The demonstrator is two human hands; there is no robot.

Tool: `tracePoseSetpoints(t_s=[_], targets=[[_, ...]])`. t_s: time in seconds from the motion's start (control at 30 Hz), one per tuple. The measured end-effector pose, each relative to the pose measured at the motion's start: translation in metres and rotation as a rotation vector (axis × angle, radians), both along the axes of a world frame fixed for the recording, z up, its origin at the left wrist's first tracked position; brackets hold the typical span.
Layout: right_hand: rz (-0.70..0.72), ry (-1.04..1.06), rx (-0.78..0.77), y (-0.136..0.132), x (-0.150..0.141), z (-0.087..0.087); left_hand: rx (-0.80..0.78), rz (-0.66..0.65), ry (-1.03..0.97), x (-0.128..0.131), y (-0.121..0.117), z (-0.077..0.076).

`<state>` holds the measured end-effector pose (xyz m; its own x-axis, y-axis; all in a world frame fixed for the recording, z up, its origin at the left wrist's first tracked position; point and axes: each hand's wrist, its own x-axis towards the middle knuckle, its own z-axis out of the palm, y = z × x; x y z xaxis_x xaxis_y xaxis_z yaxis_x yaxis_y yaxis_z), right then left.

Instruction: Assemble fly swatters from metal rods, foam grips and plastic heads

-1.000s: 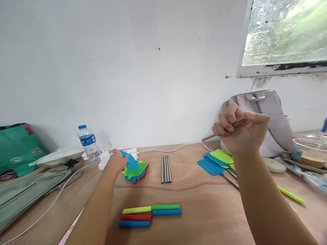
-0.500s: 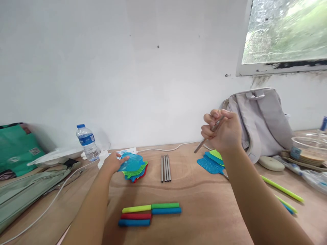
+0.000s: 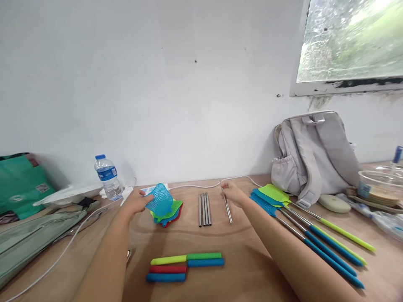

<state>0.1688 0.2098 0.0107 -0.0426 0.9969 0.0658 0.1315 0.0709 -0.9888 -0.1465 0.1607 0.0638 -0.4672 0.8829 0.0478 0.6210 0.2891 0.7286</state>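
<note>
My left hand (image 3: pixel 137 202) pinches a blue mesh fly swatter head (image 3: pixel 160 198) by its edge, over a small stack of green, blue and red swatter heads (image 3: pixel 173 213). My right hand (image 3: pixel 232 193) grips the upper end of a single metal rod (image 3: pixel 228 211), whose lower end points toward me at the tabletop. Between my hands several metal rods (image 3: pixel 205 209) lie side by side. Closer to me lie coloured handle tubes: yellow (image 3: pixel 168 259), green (image 3: pixel 204 256), red (image 3: pixel 168 269) and blue (image 3: pixel 166 277).
Whole fly swatters (image 3: pixel 333 243) with blue and yellow-green handles lie at the right. Behind them stand a grey backpack (image 3: pixel 317 155), a beige oval case (image 3: pixel 334 203) and a plastic cup (image 3: pixel 379 186). A water bottle (image 3: pixel 108 178), green bag (image 3: pixel 27 184) and white cable (image 3: pixel 66 239) are at the left.
My right hand has come down and left from in front of the backpack, bringing the metal rod to the table beside the other rods. The blue swatter head in my left hand has turned.
</note>
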Motion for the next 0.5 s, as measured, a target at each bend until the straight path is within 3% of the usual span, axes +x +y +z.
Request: tracePoseSetpoints(t_s=[0.2,0.5], targets=[[0.061,-0.264,0.065,0.001,-0.006,-0.025,0.032,0.011,0.042,-0.003,0.008,-0.005],[0.169,-0.605,0.315,-0.006,-0.013,-0.031,-0.065,-0.035,0.267,0.008,0.012,-0.015]])
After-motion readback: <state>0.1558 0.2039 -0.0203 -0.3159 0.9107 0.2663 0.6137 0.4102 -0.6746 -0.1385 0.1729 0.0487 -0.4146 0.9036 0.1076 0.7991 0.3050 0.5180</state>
